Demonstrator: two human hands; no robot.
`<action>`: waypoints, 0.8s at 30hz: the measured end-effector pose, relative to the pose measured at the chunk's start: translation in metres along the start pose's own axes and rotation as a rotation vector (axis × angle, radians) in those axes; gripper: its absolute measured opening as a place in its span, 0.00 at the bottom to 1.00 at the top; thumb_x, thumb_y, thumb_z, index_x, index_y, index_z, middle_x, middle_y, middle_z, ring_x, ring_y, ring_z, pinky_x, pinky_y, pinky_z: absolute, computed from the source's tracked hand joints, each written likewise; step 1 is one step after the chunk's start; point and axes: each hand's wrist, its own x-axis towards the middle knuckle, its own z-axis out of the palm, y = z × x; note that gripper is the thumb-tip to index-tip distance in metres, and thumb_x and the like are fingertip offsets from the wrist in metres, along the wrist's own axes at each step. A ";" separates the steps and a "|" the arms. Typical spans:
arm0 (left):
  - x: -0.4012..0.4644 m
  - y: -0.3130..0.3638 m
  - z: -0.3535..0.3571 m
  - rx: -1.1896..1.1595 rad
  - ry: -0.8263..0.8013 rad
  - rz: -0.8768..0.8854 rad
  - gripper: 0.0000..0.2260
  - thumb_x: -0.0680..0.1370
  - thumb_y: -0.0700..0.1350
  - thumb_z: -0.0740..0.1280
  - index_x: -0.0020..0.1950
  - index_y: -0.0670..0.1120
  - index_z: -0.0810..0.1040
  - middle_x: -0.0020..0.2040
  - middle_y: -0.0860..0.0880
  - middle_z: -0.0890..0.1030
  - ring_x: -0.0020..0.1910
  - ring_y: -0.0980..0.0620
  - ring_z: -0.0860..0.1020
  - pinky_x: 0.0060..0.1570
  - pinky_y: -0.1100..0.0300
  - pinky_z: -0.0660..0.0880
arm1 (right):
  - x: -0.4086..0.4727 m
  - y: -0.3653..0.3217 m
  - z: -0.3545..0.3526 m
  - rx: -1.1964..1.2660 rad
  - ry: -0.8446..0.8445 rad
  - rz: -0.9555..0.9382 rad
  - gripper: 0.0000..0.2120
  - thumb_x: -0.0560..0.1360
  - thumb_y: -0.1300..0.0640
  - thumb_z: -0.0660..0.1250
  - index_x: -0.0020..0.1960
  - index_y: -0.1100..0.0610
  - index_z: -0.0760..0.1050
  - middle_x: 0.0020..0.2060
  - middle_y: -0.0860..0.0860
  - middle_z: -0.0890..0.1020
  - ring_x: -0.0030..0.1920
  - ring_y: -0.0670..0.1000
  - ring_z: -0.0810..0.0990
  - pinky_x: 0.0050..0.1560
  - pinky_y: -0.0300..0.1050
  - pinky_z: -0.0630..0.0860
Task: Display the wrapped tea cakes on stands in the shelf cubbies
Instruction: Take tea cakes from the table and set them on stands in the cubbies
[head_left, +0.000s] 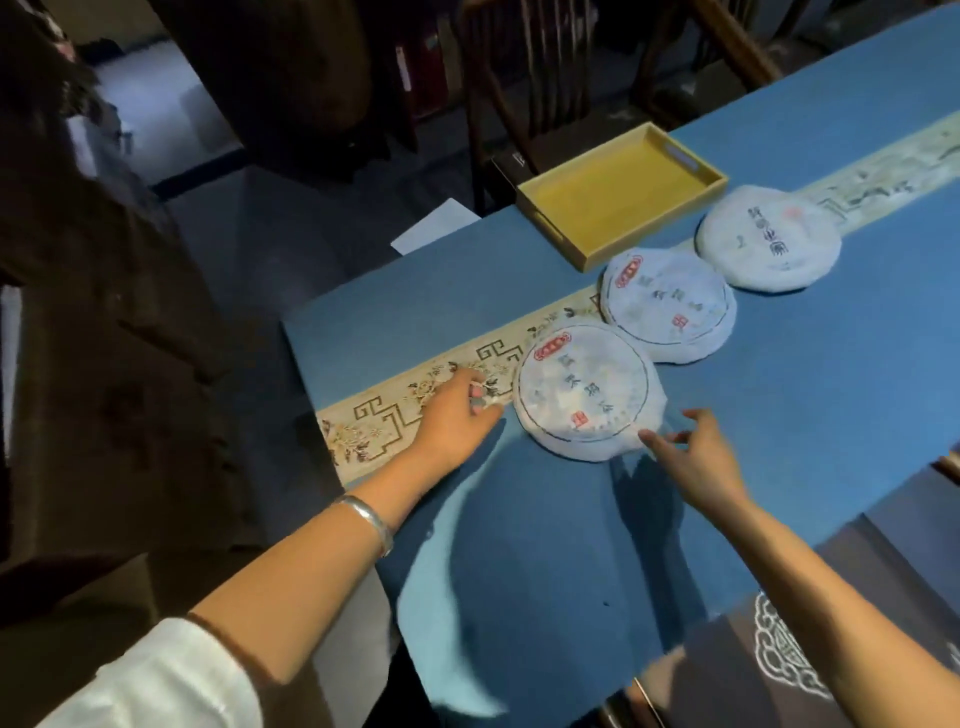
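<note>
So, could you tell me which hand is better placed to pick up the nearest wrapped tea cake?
Probably the right hand: its fingertips already meet the near edge of the nearest tea cake, fingers spread to grasp. The left hand lies on the patterned runner beside the cake, seemingly just short of its wrapper.

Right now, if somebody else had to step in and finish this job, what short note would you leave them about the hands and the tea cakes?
Left hand: open, resting on the patterned runner just left of the nearest tea cake, holding nothing.
Right hand: open, fingers spread at that cake's near right edge; contact is too blurred to confirm.
Things: three wrapped tea cakes lie flat in a diagonal row on the blue table; the middle tea cake and the far tea cake are untouched. An empty yellow tray sits beyond them.
Done: none displayed yet.
Left: lift each cake and set it on a stand in a shelf cubby; no stands or cubbies are in view.
</note>
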 end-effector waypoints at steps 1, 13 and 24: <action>0.010 0.000 0.007 -0.051 0.032 -0.017 0.19 0.75 0.43 0.70 0.65 0.43 0.72 0.57 0.44 0.78 0.49 0.47 0.79 0.55 0.54 0.76 | 0.005 0.004 0.004 0.055 -0.003 0.055 0.31 0.76 0.50 0.70 0.71 0.61 0.61 0.52 0.59 0.79 0.49 0.58 0.78 0.51 0.50 0.73; 0.074 -0.002 0.065 -0.269 -0.100 0.054 0.25 0.73 0.45 0.71 0.69 0.54 0.70 0.68 0.50 0.73 0.67 0.50 0.72 0.68 0.49 0.70 | 0.051 0.015 0.040 0.483 -0.006 0.132 0.16 0.76 0.60 0.69 0.61 0.55 0.68 0.50 0.56 0.81 0.47 0.54 0.82 0.50 0.52 0.81; 0.057 -0.019 0.061 -0.587 -0.043 -0.116 0.25 0.73 0.49 0.74 0.67 0.53 0.70 0.60 0.53 0.78 0.60 0.52 0.78 0.55 0.58 0.78 | 0.029 0.013 0.046 0.656 -0.161 0.198 0.09 0.77 0.59 0.69 0.54 0.56 0.71 0.47 0.58 0.82 0.41 0.54 0.82 0.44 0.52 0.83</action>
